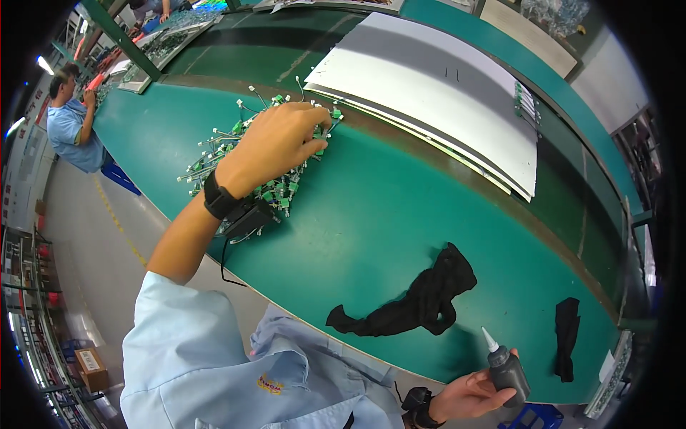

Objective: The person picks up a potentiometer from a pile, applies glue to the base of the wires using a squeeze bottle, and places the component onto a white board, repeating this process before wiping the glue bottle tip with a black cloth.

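My left hand [275, 146] reaches over a heap of small green circuit boards with wires and white connectors [282, 193]. Its fingers curl in a pinch at the heap's right edge, around what looks like one small circuit board [319, 132], mostly hidden by the fingers. Low at the right, by the table's near edge, my right hand [471, 395] grips a dark squeeze bottle [509, 377] with a pale pointed nozzle tilted up and left. A crumpled black cloth [421, 297] lies on the green table [357, 222] between the hands.
White sheets [429, 86] lie stacked across the far side, with several small boards [527, 104] on their right end. A second black cloth piece [567, 339] rests at the right. At the far left sits a co-worker [75, 129]; a green post [121, 39] stands nearby.
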A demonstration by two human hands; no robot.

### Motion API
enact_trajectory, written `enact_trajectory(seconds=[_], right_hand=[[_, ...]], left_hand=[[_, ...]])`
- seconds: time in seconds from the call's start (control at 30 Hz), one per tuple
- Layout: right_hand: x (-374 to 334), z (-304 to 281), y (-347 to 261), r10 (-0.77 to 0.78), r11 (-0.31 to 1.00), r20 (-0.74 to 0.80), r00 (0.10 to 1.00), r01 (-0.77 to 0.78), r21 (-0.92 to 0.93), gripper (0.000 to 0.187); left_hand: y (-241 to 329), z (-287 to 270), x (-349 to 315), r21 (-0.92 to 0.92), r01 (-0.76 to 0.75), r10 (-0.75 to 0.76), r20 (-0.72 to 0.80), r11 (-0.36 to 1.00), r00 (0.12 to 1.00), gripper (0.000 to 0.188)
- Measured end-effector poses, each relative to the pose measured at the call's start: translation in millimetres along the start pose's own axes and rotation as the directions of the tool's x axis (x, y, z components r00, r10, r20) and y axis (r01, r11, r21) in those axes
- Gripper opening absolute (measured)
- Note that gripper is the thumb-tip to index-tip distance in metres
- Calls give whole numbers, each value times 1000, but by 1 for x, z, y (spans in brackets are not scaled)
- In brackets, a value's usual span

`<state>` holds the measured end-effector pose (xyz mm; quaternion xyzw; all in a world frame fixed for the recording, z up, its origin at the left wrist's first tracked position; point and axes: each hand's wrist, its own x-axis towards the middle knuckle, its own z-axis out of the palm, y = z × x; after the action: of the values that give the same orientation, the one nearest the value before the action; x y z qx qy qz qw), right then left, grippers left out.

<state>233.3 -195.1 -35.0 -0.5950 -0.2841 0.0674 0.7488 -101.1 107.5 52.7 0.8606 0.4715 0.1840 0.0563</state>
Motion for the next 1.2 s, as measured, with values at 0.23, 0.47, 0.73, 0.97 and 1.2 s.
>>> enact_trajectory(seconds=[0.23,0.47,0.73,0.97,1.2], right_hand=[[2,22,-7,142,954,-50,989,-123,274,51],[0,26,-7,124,958,-106,987,-91,273,52],[3,30,-10,144,952,-112,983,-107,286,52],[2,34,-13,142,952,-105,984,-106,287,52],[2,29,-13,146,950,-81,986,-117,289,52]], left_hand=[[-6,11,5,125,25,-27,13,992,1000,16],[-12,2,6,64,-7,4,49,998,999,12],[11,-45,-3,-243,58,-148,-370,968,917,7],[43,-52,-24,-656,78,-321,-260,751,911,7],[78,10,-24,-966,216,-159,193,145,968,11]])
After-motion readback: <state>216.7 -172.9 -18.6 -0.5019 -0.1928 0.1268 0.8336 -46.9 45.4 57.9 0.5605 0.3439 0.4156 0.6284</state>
